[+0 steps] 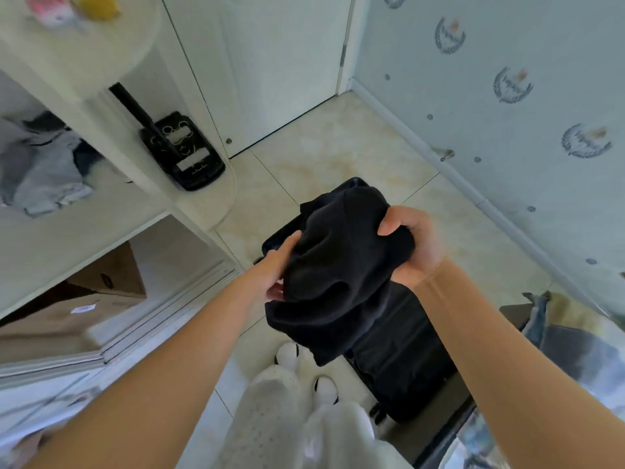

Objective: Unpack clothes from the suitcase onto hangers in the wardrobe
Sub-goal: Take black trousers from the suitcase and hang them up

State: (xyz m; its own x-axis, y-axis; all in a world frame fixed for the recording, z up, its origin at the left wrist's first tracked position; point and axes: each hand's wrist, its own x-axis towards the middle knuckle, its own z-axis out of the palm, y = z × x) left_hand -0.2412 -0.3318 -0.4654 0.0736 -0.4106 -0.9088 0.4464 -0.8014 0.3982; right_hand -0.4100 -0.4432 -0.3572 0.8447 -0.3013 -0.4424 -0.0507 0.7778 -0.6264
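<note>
Black, soft and matte, the garment (338, 265) is a crumpled bundle of folds held in the air at the centre of view, its long axis running roughly from 12 o'clock down to 6 o'clock, with a loose flat end hanging towards 6. At its 9 o'clock edge the left hand (279, 269) pinches the cloth, thumb on top and fingers tucked beneath; at 2 o'clock the right hand (414, 248) has its fingers curled tight into a bunch of fabric. Directly below lies the black suitcase (402, 367), hard-looking and rectangular, stretched from 11 to 5 o'clock on the glossy cream floor tiles (338, 154). Two white slippers (287, 354) sit at 6 o'clock. Towards 9 o'clock stands the wardrobe (111, 211) of smooth cream panels, with a brown cardboard box (105, 286) in its lower bay and rumpled grey clothes (44, 170) on a shelf above
</note>
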